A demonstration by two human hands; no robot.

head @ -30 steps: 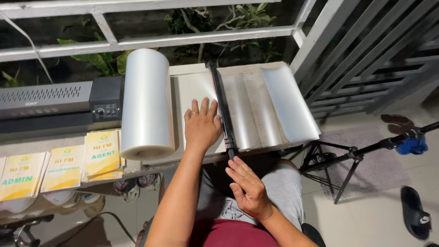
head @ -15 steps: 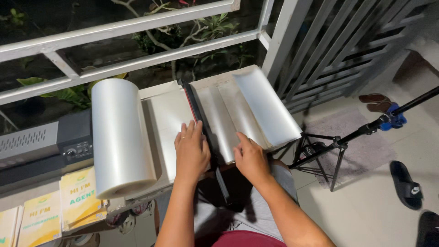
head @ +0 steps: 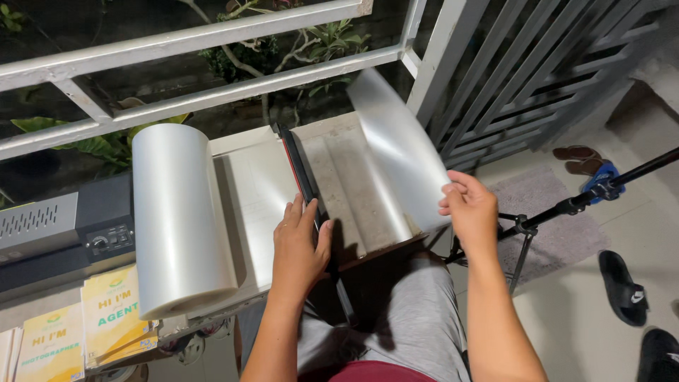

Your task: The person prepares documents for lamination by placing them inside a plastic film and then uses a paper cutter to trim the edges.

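Night scene, artificial light from above and slightly behind the camera. Foreground evenly bright; background beyond the white railing point(head: 212, 42) dark. Sheen on the film roll point(head: 180, 219) and soft glare on the lifted clear sheet point(head: 399, 152). Left hand point(head: 297, 247) casts a hard shadow to its right on the table point(head: 353, 184). Focus sharp throughout. Mild wide-angle bending at the edges.

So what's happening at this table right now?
A seated person presses their left hand flat on the black arm of a paper cutter, while their right hand lifts the curled clear film sheet off the cutter's right side. A large roll of clear film lies left of the cutter, beside a black laminator and yellow cards.
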